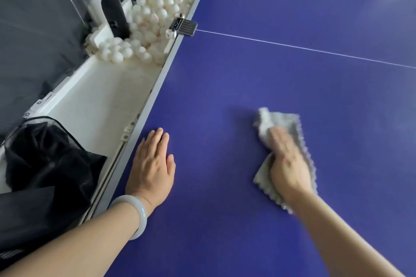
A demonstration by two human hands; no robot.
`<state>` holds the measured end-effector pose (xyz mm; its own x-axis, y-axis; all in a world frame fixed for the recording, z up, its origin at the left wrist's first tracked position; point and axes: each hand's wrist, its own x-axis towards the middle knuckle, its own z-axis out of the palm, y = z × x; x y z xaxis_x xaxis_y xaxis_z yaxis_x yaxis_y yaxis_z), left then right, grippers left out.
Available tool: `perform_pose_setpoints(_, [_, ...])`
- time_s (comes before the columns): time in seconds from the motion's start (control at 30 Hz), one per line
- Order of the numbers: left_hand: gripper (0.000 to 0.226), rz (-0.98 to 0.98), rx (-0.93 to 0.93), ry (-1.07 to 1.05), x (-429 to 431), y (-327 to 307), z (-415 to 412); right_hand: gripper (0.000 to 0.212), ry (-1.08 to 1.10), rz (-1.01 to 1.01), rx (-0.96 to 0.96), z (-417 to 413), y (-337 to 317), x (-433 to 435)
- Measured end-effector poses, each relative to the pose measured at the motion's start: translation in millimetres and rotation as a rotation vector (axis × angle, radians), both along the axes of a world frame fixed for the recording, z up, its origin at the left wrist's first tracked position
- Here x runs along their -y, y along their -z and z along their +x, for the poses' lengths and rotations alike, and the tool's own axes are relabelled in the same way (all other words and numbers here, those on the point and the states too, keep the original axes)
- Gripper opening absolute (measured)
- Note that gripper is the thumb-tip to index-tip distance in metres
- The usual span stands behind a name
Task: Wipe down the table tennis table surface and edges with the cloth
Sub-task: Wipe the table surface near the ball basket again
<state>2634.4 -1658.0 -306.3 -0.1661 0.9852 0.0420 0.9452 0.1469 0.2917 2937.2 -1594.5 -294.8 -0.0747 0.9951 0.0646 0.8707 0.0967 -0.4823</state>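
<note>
While the grey, scallop-edged cloth (pixel 281 122) lies lower right on the smooth blue desk (pixel 247 74), the right hand (pixel 289 165) presses it, fingers (pixel 276 137) together though blurred; flat, overlapping strokes toward the pale grey edge (pixel 157 87) would serve best. The left hand (pixel 152 165) rests flat beside that edge, fingers close together; round white balls (pixel 162 0) crowd the upper left.

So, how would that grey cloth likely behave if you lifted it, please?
The grey cloth probably flops limp: it bunches ahead of the right hand. Thin, so likely light; should slide easily on the smooth table.
</note>
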Motion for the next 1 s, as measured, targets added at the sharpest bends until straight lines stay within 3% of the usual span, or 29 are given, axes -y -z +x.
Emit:
perform_pose_setpoints(0.07, [0.054, -0.001, -0.004, -0.001, -1, 0, 0, 0.059, 0.199, -0.008, 0.048, 7, 0, -27])
perform_pose_setpoints(0.17, [0.053, 0.000, -0.008, -0.001, 2, 1, 0, 0.046, 0.122, 0.028, 0.017, -41, 4, -11])
perform_pose_setpoints(0.23, [0.053, 0.004, -0.003, -0.001, 2, 0, 0, 0.046, -0.156, 0.057, -0.060, -82, 10, 31])
perform_pose_setpoints(0.3, [0.054, 0.003, 0.001, 0.002, 2, -1, 1, 0.057, -0.487, 0.064, 0.014, -95, 12, 60])
perform_pose_setpoints(0.37, [0.054, -0.003, -0.001, 0.006, 1, -2, 2, 0.059, -0.557, 0.005, 0.040, -71, 10, 42])
perform_pose_setpoints(0.53, [0.053, 0.006, -0.005, -0.002, 0, -2, 3, 0.058, -0.012, -0.064, 0.067, -11, 5, -45])
perform_pose_setpoints(0.6, [0.053, 0.009, -0.007, 0.004, 0, -1, 4, 0.060, 0.081, -0.044, 0.051, -28, 8, -46])
perform_pose_setpoints(0.67, [0.053, 0.003, -0.007, -0.002, 3, -1, 4, 0.063, -0.052, -0.006, 0.006, -65, 13, -15])
perform_pose_setpoints(0.77, [0.056, 0.002, 0.022, -0.006, 3, -1, 3, 0.061, -0.520, 0.041, 0.028, -105, 18, 49])
perform_pose_setpoints(0.87, [0.057, 0.016, 0.027, -0.005, 3, -1, 2, 0.059, -0.752, 0.061, 0.064, -95, 11, 20])
perform_pose_setpoints(0.93, [0.055, 0.011, 0.006, -0.006, 3, 0, 3, 0.056, -0.628, 0.063, 0.079, -81, 7, -37])
perform_pose_setpoints(1.0, [0.056, 0.002, -0.012, -0.007, 4, 1, 3, 0.054, -0.283, 0.029, 0.087, -68, 4, -103])
